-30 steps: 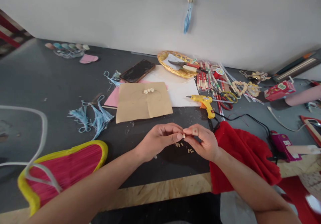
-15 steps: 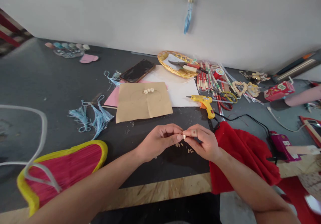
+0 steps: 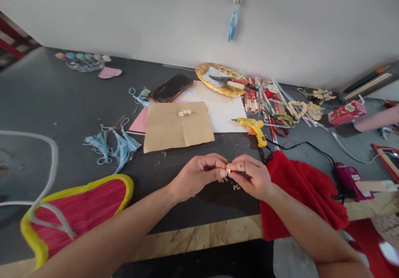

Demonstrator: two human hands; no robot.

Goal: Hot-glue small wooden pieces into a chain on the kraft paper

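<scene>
Both hands meet over the dark table near its front edge. My left hand [image 3: 202,173] pinches a tiny cream piece [image 3: 228,171] between thumb and fingers. On the piece's other side, the fingertips of my right hand [image 3: 252,175] close on it too; a tan bandage wraps one finger. Small tan pieces [image 3: 236,187] lie on the table just below the fingers. Beyond the hands, a brown paper sheet [image 3: 179,130] bears a short row of cream pieces [image 3: 185,113] with thin thread. A yellow glue gun [image 3: 257,131] lies to the right of the paper.
Blue tassels [image 3: 121,145] and a pink-and-yellow heart-shaped item [image 3: 84,207] lie left. A phone [image 3: 171,87] and wicker basket [image 3: 218,87] stand behind. Right are wrapped sticks [image 3: 256,97], scissors [image 3: 282,129], red cloth [image 3: 299,186], a black cord [image 3: 307,143] and a drink carton [image 3: 347,112].
The tiny piece between my fingertips has shifted slightly downward and turned a little. Both hands otherwise stay in nearly the same place.
</scene>
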